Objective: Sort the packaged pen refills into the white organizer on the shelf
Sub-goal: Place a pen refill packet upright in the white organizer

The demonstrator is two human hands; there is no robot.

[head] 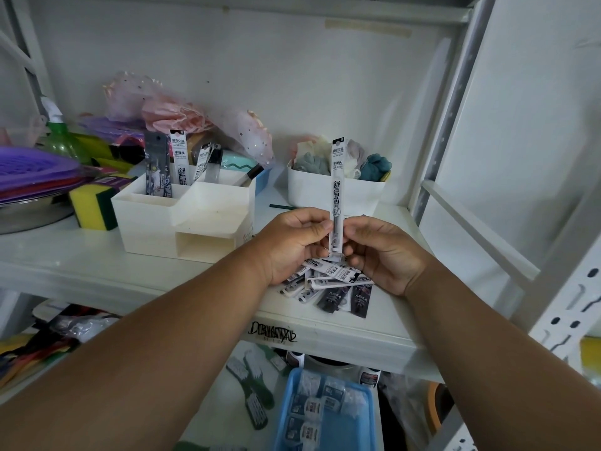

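Observation:
A white refill pack (pixel 337 177) stands upright at the centre of the view, above the shelf. My left hand (pixel 291 245) and my right hand (pixel 383 252) both pinch its lower end. Under my hands lies a loose pile of refill packs (pixel 335 284), white ones and dark ones, near the shelf's front edge. The white organizer (pixel 182 219) sits to the left on the shelf. Its back compartments hold several upright packs (pixel 178 161), one of them dark.
A white bin of cloth items (pixel 338 190) stands behind my hands. A yellow-green sponge (pixel 92 203), a metal bowl (pixel 29 213) and purple plastic ware (pixel 32 167) crowd the left. A metal upright (pixel 455 102) bounds the right. A blue tray (pixel 328 415) sits on the lower shelf.

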